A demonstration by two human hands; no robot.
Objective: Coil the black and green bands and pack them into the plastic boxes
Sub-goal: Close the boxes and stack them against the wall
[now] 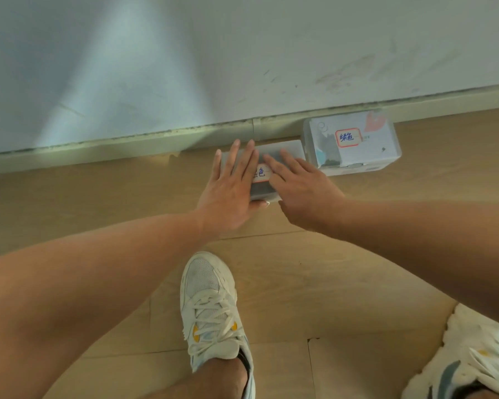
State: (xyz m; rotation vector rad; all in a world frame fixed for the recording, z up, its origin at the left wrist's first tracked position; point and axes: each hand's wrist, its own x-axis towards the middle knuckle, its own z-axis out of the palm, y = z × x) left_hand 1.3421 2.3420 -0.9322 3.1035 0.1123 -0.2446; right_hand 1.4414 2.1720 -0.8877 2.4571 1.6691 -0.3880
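Hands flat: your left hand [231, 185] and right hand [303, 182] press, fingers straight, gripping nothing, on the black-label box [283, 149], just left of the green-label box [355, 142].

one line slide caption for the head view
Both hands press flat on the lidded plastic box beside a second labelled box by the wall.
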